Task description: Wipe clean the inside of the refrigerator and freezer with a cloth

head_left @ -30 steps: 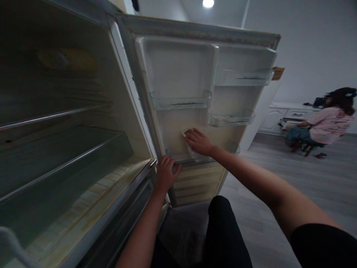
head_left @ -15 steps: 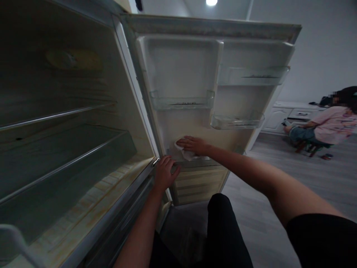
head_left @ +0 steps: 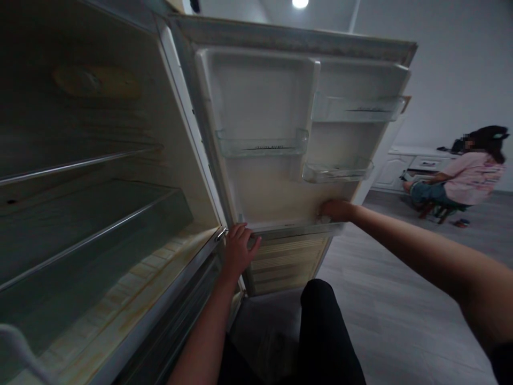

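The refrigerator door stands open in front of me. My right hand is at the right part of the door's inner panel, just above the lowest door shelf. It is closed on a white cloth, of which only a small bit shows below the fingers. My left hand rests at the left end of that shelf, near the hinge side. Its thumb is spread away from the fingers, and no loose object shows in it.
At left is the stained refrigerator compartment with glass shelves. Clear door bins stick out above my hands. A person in a pink shirt sits on a low stool by white cabinets. My knee is below the door.
My right hand has slid right across the door panel with the cloth, from near my left hand to the far side. My left hand has stayed in place.
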`<action>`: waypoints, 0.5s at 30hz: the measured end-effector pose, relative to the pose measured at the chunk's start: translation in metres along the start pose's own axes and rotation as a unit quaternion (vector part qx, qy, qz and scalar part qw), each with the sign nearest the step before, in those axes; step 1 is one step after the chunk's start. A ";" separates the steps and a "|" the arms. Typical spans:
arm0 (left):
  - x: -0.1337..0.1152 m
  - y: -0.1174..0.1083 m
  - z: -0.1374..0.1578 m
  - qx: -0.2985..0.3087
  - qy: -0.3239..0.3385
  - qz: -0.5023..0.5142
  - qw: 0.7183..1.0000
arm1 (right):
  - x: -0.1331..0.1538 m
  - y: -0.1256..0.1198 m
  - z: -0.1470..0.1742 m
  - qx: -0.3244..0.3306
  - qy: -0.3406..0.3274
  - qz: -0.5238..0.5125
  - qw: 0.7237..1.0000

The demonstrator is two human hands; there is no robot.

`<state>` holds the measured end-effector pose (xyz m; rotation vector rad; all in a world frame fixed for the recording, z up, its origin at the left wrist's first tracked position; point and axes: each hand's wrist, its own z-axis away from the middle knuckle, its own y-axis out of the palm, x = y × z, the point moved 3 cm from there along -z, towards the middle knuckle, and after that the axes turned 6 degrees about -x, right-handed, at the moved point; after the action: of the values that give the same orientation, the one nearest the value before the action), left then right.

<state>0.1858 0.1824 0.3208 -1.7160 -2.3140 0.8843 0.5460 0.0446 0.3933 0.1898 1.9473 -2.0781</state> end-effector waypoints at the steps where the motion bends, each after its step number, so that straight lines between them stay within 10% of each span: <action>1: -0.001 0.000 0.000 -0.002 0.001 -0.002 1.000 | 0.005 -0.001 -0.007 0.036 0.027 -0.016 0.999; 7: -0.002 0.002 -0.001 0.011 0.000 -0.010 1.000 | 0.063 -0.020 -0.070 0.102 0.067 -0.045 0.991; 15: 0.004 0.002 0.000 0.024 0.001 -0.012 1.000 | 0.184 -0.057 -0.168 -0.028 -0.156 -0.273 0.949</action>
<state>0.1863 0.1861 0.3192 -1.6664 -2.2877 0.9265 0.3375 0.1922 0.3811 -0.7264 2.0042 -2.1796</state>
